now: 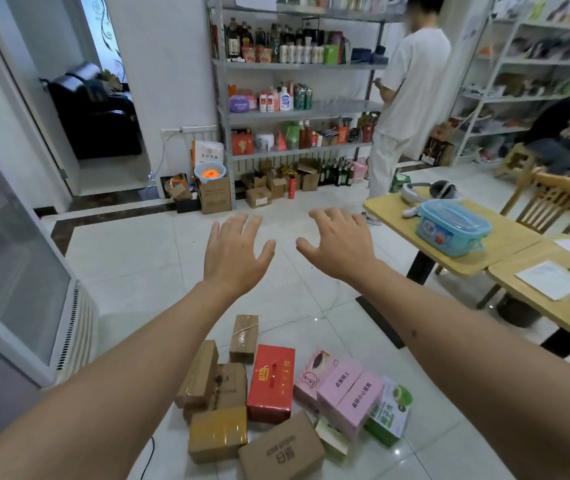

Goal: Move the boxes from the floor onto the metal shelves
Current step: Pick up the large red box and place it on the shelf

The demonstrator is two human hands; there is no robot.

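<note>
So the biggest thing in view is the metal shelves (297, 109) against the far wall, packed with bottles, cartons and jars on every level, with more small cardboard boxes and green bottles sitting on the floor underneath. A person in white (404, 98) stands right at the shelf's right end, back to the camera, and there's a second rack (519, 81) further right with someone seated near it. On the right there's a wooden table (505, 247) with a blue plastic container (453, 226) on it and some paper closer in. Down at the bottom of the view, on the white tile floor, is the pile of boxes (276, 403), well away from the shelves: a bunch of brown taped cardboard ones on the left, a red box (271, 382) in the middle, a pink box (352, 396) just right of it, and a green and white carton (389, 410) at the far right edge, all bunched up touching each other. Both arms are stretched out above the pile. The left hand (233, 254) is spread wide, palm down, holding nothing, and the right hand (337, 244) is the same deal, fingers loose and a bit bent, empty too.
</note>
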